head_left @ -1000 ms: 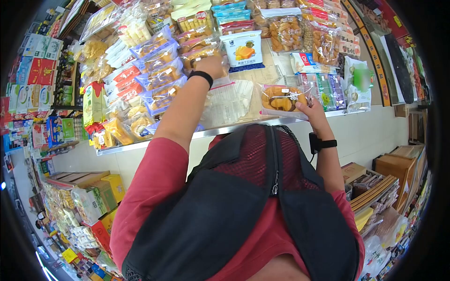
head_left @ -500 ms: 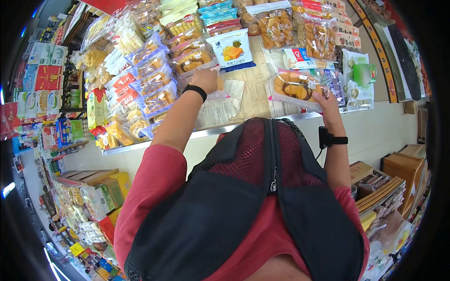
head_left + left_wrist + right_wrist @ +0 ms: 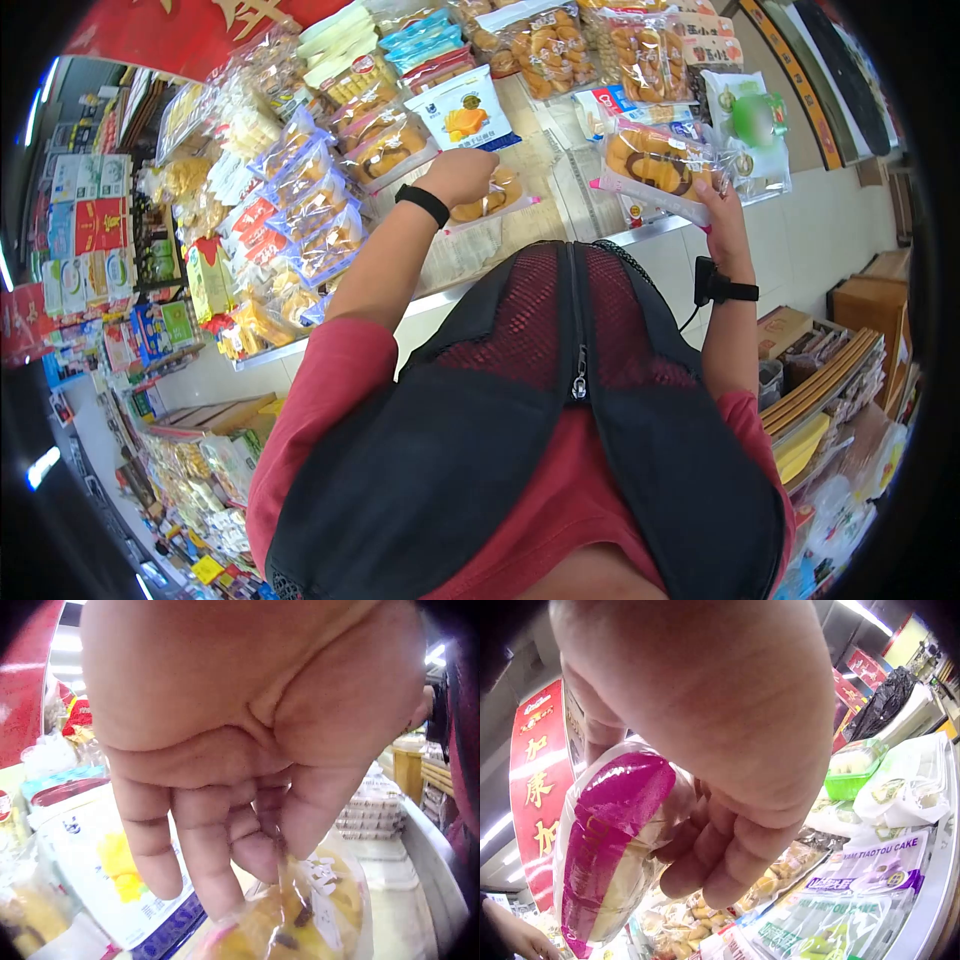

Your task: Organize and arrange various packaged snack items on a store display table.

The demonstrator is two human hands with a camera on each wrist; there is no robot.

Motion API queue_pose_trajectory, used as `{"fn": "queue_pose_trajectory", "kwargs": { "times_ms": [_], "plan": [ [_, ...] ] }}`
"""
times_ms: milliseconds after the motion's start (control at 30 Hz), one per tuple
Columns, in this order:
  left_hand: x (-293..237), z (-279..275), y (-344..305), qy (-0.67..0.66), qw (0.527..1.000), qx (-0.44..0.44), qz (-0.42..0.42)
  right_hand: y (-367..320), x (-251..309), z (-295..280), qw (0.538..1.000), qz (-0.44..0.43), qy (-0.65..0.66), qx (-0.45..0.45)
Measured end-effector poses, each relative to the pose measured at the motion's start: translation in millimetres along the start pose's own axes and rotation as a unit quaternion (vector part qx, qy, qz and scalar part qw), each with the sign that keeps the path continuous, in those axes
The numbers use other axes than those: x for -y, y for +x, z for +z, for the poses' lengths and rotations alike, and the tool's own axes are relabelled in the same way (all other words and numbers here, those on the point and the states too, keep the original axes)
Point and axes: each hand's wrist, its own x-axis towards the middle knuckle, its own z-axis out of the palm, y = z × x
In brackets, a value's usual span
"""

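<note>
My left hand (image 3: 460, 178) pinches a clear packet of brown-swirled bread (image 3: 502, 198) by its top edge, above the papered counter. In the left wrist view, thumb and fingertips meet on the wrapper of that bread packet (image 3: 330, 900). My right hand (image 3: 724, 215) grips a similar bread packet (image 3: 652, 165) by its right end, over the counter's front edge. The right wrist view shows the magenta underside of this bread packet (image 3: 604, 847) between thumb and curled fingers. Just beyond my left hand stands a white and blue packet (image 3: 463, 108) with a yellow cake picture.
Left of my left hand are more bread packets (image 3: 390, 150) and a row of purple-edged packets (image 3: 325, 245). Twisted-pastry bags (image 3: 548, 55) stand at the back. A white and green bag (image 3: 752, 150) lies at the right, and a metal edge (image 3: 430, 303) runs along the counter's front.
My left hand has come away from the bread row, rightward and nearer, bringing a bread packet. My right hand has shifted right with its packet, now tilted. The head view has turned a little.
</note>
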Motion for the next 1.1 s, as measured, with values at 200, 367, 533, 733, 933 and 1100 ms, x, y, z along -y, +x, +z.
{"fn": "queue_pose_trajectory", "kwargs": {
  "times_ms": [200, 367, 533, 733, 933, 1100],
  "plan": [
    [-29.2, -12.5, 59.4, -0.091, 0.987, 0.064, 0.114, -21.5, 12.0, -0.4, 0.999, -0.002, 0.036, -0.035],
    [-52.7, 21.9, 104.0, -0.145, 0.977, 0.087, 0.133, -34.8, 11.9, -4.0, 0.998, -0.011, 0.033, -0.053],
    [-34.0, 47.8, 103.3, -0.228, 0.964, 0.053, 0.122, -44.7, -0.8, -14.4, 0.997, -0.019, 0.032, -0.071],
    [-1.1, 59.1, 84.2, -0.210, 0.975, 0.043, 0.063, -46.2, -4.3, -9.5, 0.996, -0.002, 0.037, -0.082],
    [-7.2, 65.1, 82.5, -0.280, 0.956, 0.084, -0.006, -37.8, 0.7, 0.6, 0.999, 0.006, 0.009, -0.042],
    [-13.5, 82.1, 83.6, -0.268, 0.959, 0.094, 0.012, -30.7, 1.7, 2.8, 0.999, 0.007, 0.026, -0.037]
  ]
}}
